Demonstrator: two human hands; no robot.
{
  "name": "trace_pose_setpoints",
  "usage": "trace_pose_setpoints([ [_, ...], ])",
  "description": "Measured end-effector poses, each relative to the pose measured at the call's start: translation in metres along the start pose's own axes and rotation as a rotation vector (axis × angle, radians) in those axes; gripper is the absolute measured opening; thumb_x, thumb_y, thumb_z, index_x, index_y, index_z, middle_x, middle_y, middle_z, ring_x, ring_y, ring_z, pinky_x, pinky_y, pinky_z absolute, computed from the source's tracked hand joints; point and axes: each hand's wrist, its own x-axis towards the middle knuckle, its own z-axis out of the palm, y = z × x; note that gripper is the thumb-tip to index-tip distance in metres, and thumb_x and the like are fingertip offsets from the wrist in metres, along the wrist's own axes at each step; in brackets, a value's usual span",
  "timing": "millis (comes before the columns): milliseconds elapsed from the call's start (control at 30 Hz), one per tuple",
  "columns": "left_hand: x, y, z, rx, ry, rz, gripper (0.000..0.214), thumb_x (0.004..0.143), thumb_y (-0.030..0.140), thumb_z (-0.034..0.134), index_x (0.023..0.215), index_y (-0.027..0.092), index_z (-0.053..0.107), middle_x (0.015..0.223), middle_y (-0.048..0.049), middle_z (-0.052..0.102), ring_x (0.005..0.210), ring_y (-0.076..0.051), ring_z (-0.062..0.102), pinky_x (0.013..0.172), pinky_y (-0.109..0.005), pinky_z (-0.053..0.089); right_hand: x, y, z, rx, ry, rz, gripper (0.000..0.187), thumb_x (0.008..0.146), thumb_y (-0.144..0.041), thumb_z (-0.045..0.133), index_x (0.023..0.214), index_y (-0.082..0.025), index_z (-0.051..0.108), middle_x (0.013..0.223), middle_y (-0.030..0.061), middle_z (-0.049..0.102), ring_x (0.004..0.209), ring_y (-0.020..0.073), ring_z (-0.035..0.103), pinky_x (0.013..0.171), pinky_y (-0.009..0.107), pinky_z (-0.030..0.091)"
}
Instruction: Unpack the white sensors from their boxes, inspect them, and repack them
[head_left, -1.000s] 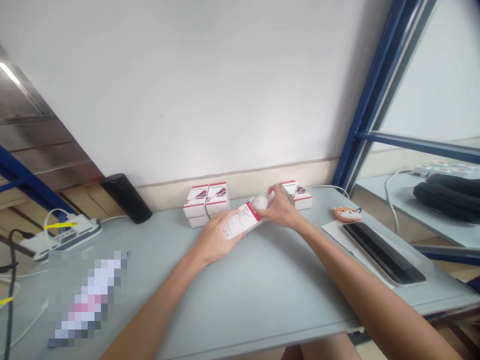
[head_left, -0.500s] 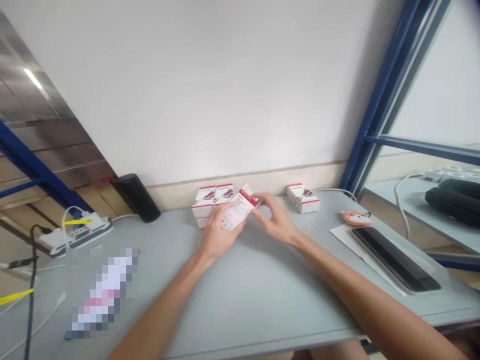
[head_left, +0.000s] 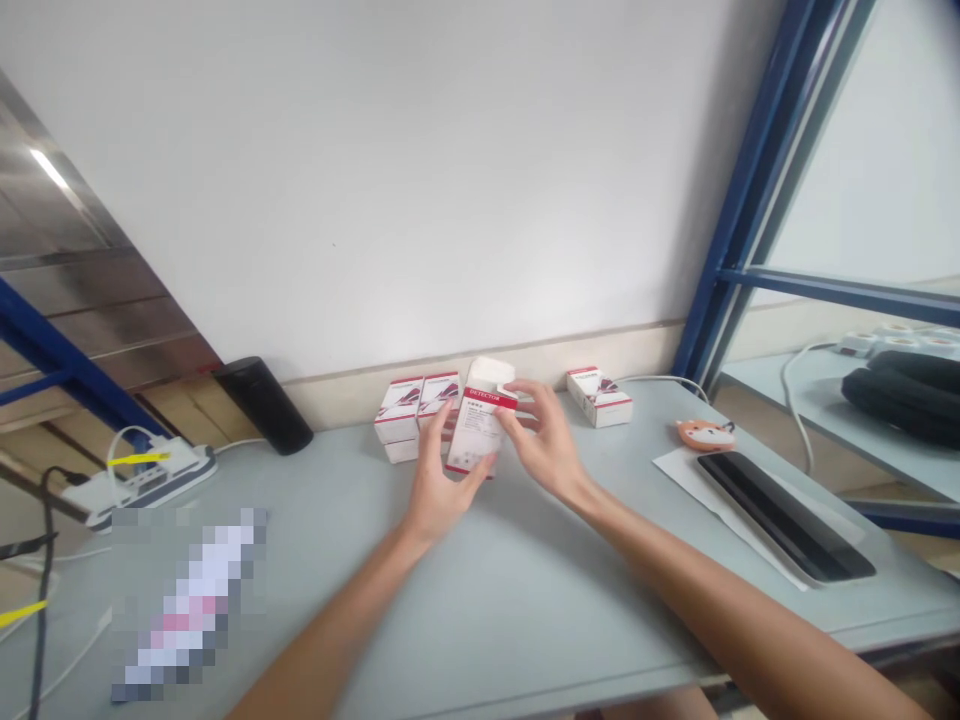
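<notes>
Detector box (head_left: 478, 432) is standing upright just below the centre of the frame, lifted a little off the tabletop (head_left: 480, 600) between both hands, its top flap hanging open. The left hand's (head_left: 437, 490) fingers (head_left: 442, 428) are wrapping the box's lower left side and gripping it firmly, which seems to be what is carrying its weight and holding the printed face towards the camera. The right hand's (head_left: 546, 450) fingers (head_left: 519, 424) are touching the upper right edge near the red band, loosely spread. Whether they are pinching the card or only steadying it cannot be told.

Just behind the box, a stack of matching boxes (head_left: 409, 402) is sitting against the wall, and a single matching box (head_left: 598, 395) is lying apart to the right. A black cylinder (head_left: 262, 405) is standing further left, with a power strip (head_left: 142, 475) near the left edge. At the right, an orange fox-shaped item (head_left: 705, 435) and a flat black device (head_left: 784, 515) are lying near the blue frame post (head_left: 757, 180). Bare tabletop is stretching under the forearms towards the lower edge, leaving room to draw the box nearer, while the stack is crowding the far side.
</notes>
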Motion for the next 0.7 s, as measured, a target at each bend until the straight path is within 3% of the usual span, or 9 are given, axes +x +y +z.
trace_pose_setpoints([
  [100,0.001,-0.003,0.0,-0.002,-0.024,0.0,0.08,0.093,0.041,0.071,0.16,0.034,0.029,0.153,-0.0144,0.048,0.129,-0.028,0.059,0.102,-0.042,0.054,0.001,0.0,-0.008,-0.015,-0.078,-0.071,0.025,0.094,-0.039,0.069,0.116,-0.028,0.065,0.142,0.0097,0.05,0.115,0.023,0.064,0.095,0.041,0.06],
  [267,0.003,-0.007,-0.002,0.096,-0.035,0.11,0.047,0.095,0.039,0.07,0.138,0.031,0.052,0.129,-0.0095,0.057,0.122,-0.026,0.059,0.103,-0.042,0.051,0.001,-0.002,-0.016,-0.04,-0.276,-0.094,0.022,0.094,-0.04,0.068,0.111,-0.026,0.063,0.142,0.0105,0.051,0.122,0.0251,0.061,0.103,0.044,0.054],
  [400,0.004,-0.005,-0.003,0.101,-0.11,0.137,0.035,0.095,0.038,0.07,0.126,0.03,0.056,0.117,-0.0066,0.057,0.109,-0.023,0.062,0.094,-0.038,0.054,0.002,0.0,-0.012,0.046,-0.173,-0.053,0.022,0.097,-0.045,0.065,0.104,-0.025,0.059,0.131,0.0089,0.061,0.119,0.0239,0.062,0.106,0.045,0.051],
  [467,0.005,-0.003,-0.003,0.086,-0.118,0.102,0.033,0.096,0.038,0.069,0.125,0.029,0.057,0.119,-0.0065,0.058,0.107,-0.022,0.062,0.092,-0.036,0.054,0.003,0.0,-0.011,0.069,-0.101,-0.074,0.032,0.097,-0.044,0.066,0.122,-0.028,0.054,0.12,0.0074,0.066,0.111,0.0229,0.064,0.103,0.045,0.052],
  [533,0.006,-0.001,-0.003,0.06,-0.118,0.059,0.032,0.096,0.038,0.068,0.125,0.028,0.057,0.118,-0.0062,0.059,0.105,-0.021,0.062,0.089,-0.035,0.054,0.004,-0.001,-0.01,0.011,-0.11,-0.135,0.042,0.098,-0.042,0.065,0.135,-0.029,0.049,0.116,0.0069,0.068,0.109,0.0232,0.065,0.102,0.046,0.052],
  [700,0.005,-0.002,-0.001,0.055,-0.117,0.056,0.035,0.097,0.039,0.068,0.128,0.028,0.058,0.12,-0.0076,0.058,0.108,-0.022,0.061,0.086,-0.034,0.056,0.004,-0.007,-0.011,-0.135,-0.175,-0.252,0.016,0.101,-0.039,0.059,0.105,-0.026,0.067,0.108,0.0078,0.065,0.101,0.0228,0.064,0.092,0.041,0.055],
])
